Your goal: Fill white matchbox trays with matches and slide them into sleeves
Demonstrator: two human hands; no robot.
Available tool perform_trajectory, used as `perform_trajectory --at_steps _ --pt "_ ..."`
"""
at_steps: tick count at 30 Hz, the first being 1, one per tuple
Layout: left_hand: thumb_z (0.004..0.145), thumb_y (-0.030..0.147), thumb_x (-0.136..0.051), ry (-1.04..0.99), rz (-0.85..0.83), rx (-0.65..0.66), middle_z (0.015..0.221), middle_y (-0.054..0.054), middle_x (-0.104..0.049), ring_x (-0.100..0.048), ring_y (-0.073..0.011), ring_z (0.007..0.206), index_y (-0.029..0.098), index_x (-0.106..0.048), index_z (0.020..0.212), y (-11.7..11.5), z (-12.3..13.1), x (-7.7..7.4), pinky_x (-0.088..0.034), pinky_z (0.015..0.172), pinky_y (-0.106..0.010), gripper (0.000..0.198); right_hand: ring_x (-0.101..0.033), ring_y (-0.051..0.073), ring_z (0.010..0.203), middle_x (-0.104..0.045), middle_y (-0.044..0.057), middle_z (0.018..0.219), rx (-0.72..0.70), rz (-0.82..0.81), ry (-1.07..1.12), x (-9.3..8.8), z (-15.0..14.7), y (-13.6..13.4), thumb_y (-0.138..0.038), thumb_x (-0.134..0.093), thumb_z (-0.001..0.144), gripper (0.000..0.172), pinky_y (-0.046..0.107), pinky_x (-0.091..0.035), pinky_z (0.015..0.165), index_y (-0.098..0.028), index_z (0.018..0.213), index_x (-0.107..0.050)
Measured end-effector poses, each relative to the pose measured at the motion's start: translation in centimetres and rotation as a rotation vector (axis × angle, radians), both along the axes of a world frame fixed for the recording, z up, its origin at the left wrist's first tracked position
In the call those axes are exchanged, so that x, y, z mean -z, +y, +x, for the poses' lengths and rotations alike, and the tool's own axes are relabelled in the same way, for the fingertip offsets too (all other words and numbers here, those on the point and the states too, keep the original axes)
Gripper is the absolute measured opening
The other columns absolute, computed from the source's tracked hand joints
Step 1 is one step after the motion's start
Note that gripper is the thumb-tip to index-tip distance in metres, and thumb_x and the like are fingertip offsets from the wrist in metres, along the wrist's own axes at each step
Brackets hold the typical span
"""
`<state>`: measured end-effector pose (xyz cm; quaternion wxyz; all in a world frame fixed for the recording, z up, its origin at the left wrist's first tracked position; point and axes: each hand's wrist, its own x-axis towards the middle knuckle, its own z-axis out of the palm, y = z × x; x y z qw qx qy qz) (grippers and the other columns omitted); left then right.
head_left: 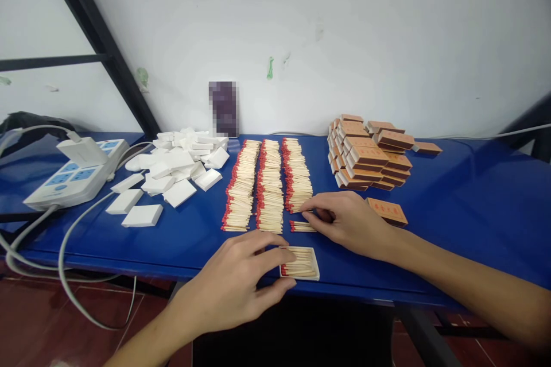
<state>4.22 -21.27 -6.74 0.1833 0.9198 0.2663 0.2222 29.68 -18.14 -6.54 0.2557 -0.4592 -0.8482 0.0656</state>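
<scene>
The left hand grips the left end of an open white tray at the front edge of the blue table, thumb on the near side and fingers at the far side and over the red-tipped matches inside. The right hand is at the near end of the rightmost match column, beside a small match group, its thumb and fingertips narrowly spaced; whether they pinch a match cannot be determined. Stacked matchboxes stand farther right, white trays lie heaped left.
</scene>
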Motion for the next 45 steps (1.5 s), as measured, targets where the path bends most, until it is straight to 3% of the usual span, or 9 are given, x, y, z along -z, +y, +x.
perform_trajectory --at_steps 41,45 --pt "0.096 0.025 -0.062 -0.014 0.010 0.010 0.117 -0.005 -0.068 -0.066 -0.0217 0.104 0.022 -0.065 0.113 0.07 0.12 0.18 -0.054 0.089 -0.035 0.017 -0.044 0.009 0.048 -0.054 -0.004 0.054 0.013 -0.110 0.049 -0.77 -0.22 -0.46 -0.023 -0.056 0.088 0.020 0.024 -0.031 0.053 -0.018 0.073 -0.068" --pt "0.096 0.025 -0.062 -0.016 0.012 0.007 0.116 -0.004 -0.068 -0.066 -0.0215 0.104 0.022 -0.065 0.112 0.14 0.08 0.23 -0.054 0.088 -0.035 0.016 -0.045 0.010 0.049 -0.057 -0.003 0.056 0.002 -0.063 0.058 -0.61 -0.14 -0.35 -0.024 -0.055 0.090 0.020 0.024 -0.033 0.054 -0.017 0.081 -0.071"
